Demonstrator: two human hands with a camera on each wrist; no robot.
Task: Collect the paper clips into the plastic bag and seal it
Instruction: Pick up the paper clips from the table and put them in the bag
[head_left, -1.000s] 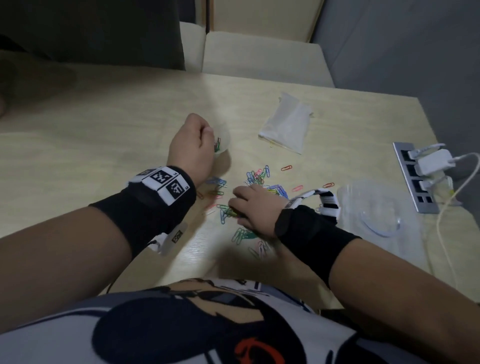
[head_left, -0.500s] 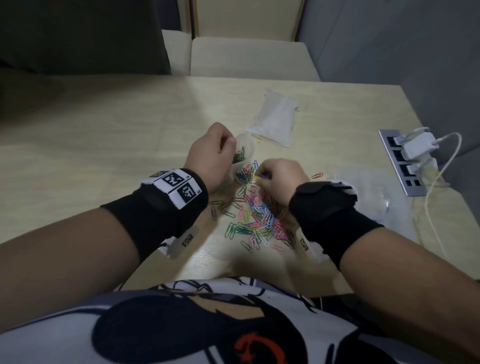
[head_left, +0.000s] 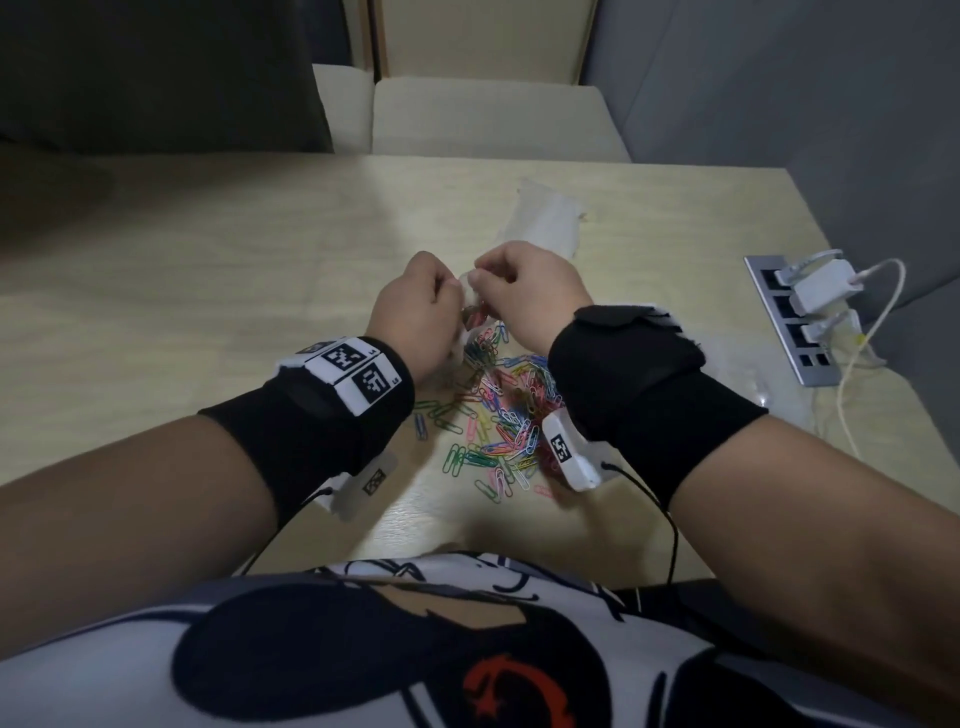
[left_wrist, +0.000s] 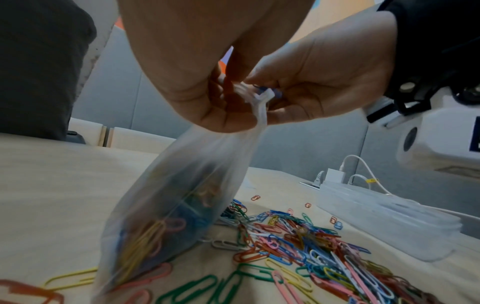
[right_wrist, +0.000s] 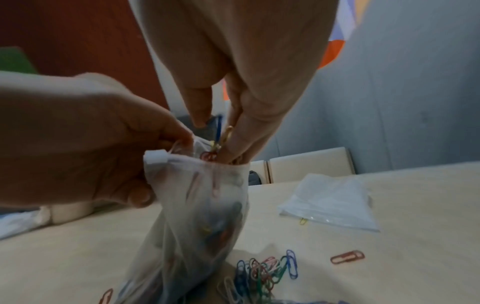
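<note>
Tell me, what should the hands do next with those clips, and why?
Probably let go: the right hand pinches a few coloured wire paper clips right at the mouth of the clear plastic bag, which the left hand holds open by its rim. Dropping them in, then reaching back, seems right, since a big loose pile of coloured paper clips lies on the pale wooden table.

loose paper clips on table, power strip right.
</note>
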